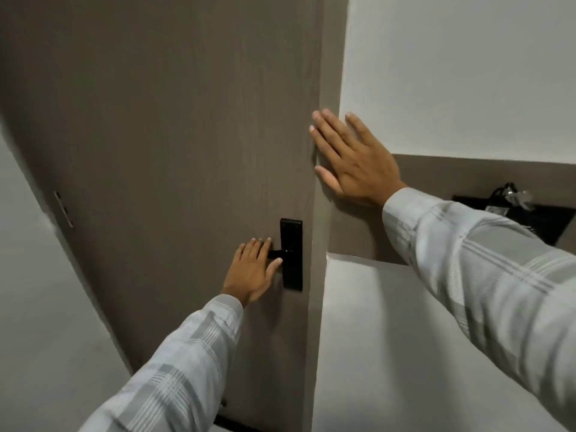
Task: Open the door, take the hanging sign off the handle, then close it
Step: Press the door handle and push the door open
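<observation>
A grey-brown door [174,145] fills the left and middle of the view and sits flush with its frame [321,232]. A black lever handle [279,253] projects from a tall black plate [291,254] near the door's right edge. My left hand [252,269] lies over the lever, fingers on top and thumb beneath it. My right hand [349,157] rests flat with spread fingers on the frame and the wall beside it, holding nothing. No hanging sign shows on this side of the door.
White wall [467,73] stands to the right of the frame. Lower right is a brown recess [436,173] with a black tray [542,219] holding a dark bundle. A hinge [64,208] shows on the door's left edge.
</observation>
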